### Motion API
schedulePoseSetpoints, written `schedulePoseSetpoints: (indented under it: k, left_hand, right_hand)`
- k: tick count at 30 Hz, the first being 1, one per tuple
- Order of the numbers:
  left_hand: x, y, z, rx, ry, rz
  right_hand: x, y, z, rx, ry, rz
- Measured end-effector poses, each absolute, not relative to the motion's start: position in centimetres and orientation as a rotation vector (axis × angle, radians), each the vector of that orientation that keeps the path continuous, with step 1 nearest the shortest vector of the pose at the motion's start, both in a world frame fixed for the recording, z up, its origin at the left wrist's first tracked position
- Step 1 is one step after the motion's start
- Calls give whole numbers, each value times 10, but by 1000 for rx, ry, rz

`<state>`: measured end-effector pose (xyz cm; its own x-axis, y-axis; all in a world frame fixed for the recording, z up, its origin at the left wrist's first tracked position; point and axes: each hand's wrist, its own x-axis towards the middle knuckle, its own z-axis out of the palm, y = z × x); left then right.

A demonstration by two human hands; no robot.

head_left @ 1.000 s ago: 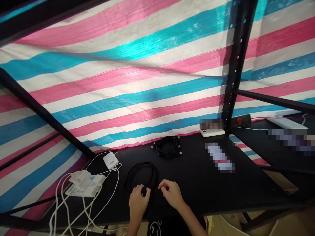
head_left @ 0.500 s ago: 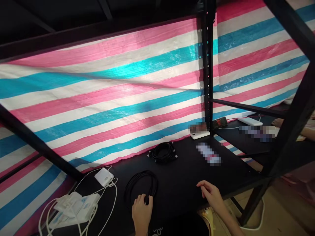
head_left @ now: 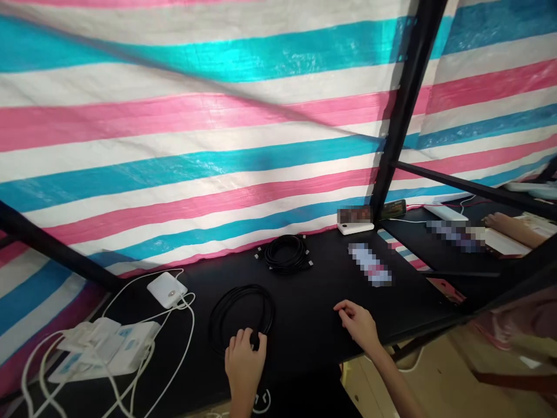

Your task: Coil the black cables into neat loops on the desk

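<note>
A loosely coiled black cable lies on the black table in front of me. My left hand is closed on the near side of this coil, its thumb and fingers around the strands. The piece under the fingers is partly hidden. To the right, my right hand hovers low by the table's front edge. Its fingers are loosely bent and apart, with nothing visible in them. Behind the held cable sits a second bundle of black cables with pale connector ends.
A white power strip with plugs and tangled white cords is at left, beside a white box-shaped device. A blurred-out item and a white device lie back right. Black posts frame the table; another person's hand is at the right.
The view has tilted down and shifted, so more tabletop shows at right. My left hand stays on the cable coil. The right hand remains off to its right, holding nothing visible.
</note>
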<state>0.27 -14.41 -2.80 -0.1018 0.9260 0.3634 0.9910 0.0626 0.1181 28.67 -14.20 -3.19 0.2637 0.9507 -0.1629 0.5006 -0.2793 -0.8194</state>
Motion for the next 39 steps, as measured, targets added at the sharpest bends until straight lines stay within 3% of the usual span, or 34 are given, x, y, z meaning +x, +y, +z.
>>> schedulePoseSetpoints:
  k: [11, 35, 39]
  left_hand:
    - [9, -142, -23, -1938, -2097, -484]
    - [14, -143, -21, -1994, -2037, -497]
    - [14, -148, -24, -2105, -1949, -603]
  right_hand:
    - [251, -101, -19, -1928, -1626, 602]
    - [252, -97, -16, -1892, -1522, 652]
    - [239, -105, -5, -1841, -1541, 844]
